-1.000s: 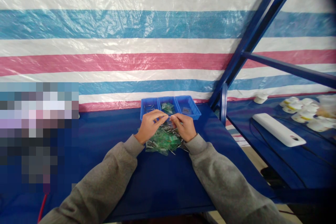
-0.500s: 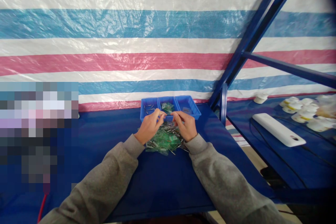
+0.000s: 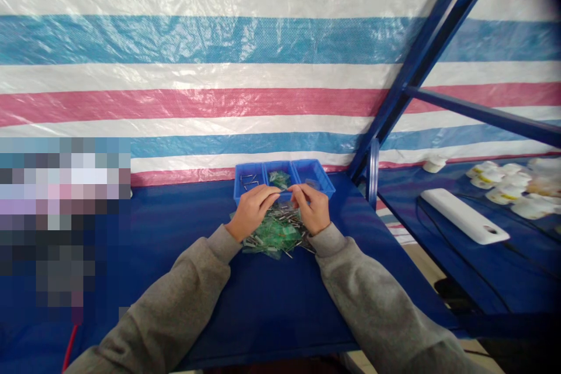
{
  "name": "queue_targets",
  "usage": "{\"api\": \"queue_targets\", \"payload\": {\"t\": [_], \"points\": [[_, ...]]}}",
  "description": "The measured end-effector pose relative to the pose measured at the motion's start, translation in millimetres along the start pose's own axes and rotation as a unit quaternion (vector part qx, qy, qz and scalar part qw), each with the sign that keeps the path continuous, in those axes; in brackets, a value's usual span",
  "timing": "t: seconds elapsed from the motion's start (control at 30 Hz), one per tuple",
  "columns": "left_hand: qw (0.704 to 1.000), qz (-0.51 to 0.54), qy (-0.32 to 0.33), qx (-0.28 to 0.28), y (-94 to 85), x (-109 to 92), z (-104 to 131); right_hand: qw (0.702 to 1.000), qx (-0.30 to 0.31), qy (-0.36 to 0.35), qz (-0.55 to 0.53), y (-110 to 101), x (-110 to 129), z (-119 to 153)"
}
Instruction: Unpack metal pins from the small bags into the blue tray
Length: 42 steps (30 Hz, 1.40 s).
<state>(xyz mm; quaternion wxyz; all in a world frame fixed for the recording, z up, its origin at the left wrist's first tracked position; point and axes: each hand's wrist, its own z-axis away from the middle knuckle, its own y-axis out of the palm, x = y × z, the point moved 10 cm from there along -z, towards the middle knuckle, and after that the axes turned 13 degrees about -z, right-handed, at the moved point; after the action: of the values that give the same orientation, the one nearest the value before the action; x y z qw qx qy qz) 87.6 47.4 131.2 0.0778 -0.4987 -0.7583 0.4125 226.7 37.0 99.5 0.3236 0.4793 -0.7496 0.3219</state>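
Note:
My left hand point(image 3: 254, 210) and my right hand point(image 3: 313, 209) meet almost fingertip to fingertip above a pile point(image 3: 276, 234) of green clear plastic pieces and thin metal screw-like pieces. Both are pinched closed. Something thin and dark seems to lie between the fingertips, too small to name. Just behind them stands a blue three-part tray point(image 3: 326, 183). Its left part holds a few metal screws point(image 3: 250, 182), the middle one green plastic pieces point(image 3: 279, 179), and the right one a clear flat piece point(image 3: 312, 184). My hands partly cover the tray's front wall.
The blue table point(image 3: 272, 310) reaches a striped plastic sheet point(image 3: 263, 76) at the back. A blue metal frame point(image 3: 401, 99) rises on the right. Beyond it, a second table bears a white oblong device point(image 3: 464, 216), cables and several white round parts point(image 3: 504, 184). The left side is pixelated.
The left fingers have stretched a little further toward the right hand, and the right fingers have shifted slightly. The pile and tray look the same.

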Motion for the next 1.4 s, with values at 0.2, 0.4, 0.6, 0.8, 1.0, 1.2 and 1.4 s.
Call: {"api": "queue_targets", "payload": {"t": [0.2,0.4,0.6,0.8,1.0,1.2,1.4], "points": [[0.999,0.025,-0.039,-0.016,-8.3,6.5,-2.4,1.000,0.006,-0.004,-0.003,2.0,-1.3,0.4],[0.997,0.047,-0.065,-0.017,-7.0,15.1,-4.0,0.997,0.063,-0.029,-0.019,15.6,2.1,3.0],[0.990,0.079,-0.111,0.017,3.2,22.9,-1.4,0.995,0.092,-0.036,-0.021,22.5,4.3,4.4],[0.991,0.095,-0.091,-0.014,-3.0,18.2,-2.6,0.996,0.088,-0.018,-0.024,18.6,4.4,3.5],[0.990,0.090,-0.111,0.019,4.8,24.7,-0.2,0.996,0.085,-0.013,-0.037,20.1,0.1,3.9],[0.993,0.042,-0.108,0.030,4.6,23.8,2.1,0.996,0.076,-0.028,-0.022,19.7,4.0,5.3],[0.995,0.063,-0.080,0.005,-1.2,15.9,0.7,0.996,0.091,-0.026,-0.005,20.5,5.8,4.6]]}}
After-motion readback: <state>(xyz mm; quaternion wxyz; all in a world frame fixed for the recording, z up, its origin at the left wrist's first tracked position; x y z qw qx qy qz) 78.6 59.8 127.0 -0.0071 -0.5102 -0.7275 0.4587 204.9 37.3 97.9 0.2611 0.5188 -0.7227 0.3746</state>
